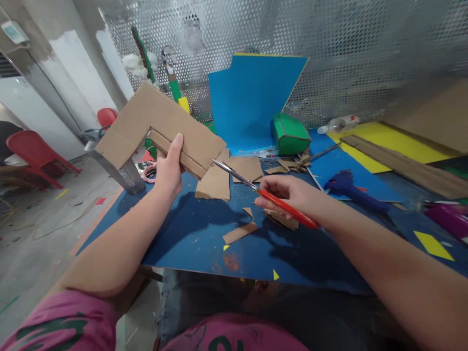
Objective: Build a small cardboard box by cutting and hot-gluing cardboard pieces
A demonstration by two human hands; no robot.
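Observation:
My left hand grips an angled piece of cardboard above the table, thumb on its face and the other fingers mostly hidden behind. A narrow cardboard strip lies along its inner edge, under the thumb. My right hand is closed round the red handles of a pair of scissors. The scissors' blades look nearly together, and their tips are at the lower right edge of the cardboard; whether they touch it I cannot tell. Below and behind the hands lie cardboard scraps.
On the blue table a grey container stands at the left. A green cardboard block sits before an upright blue board. At right are a dark blue glue gun, a long cardboard strip and a plastic bottle.

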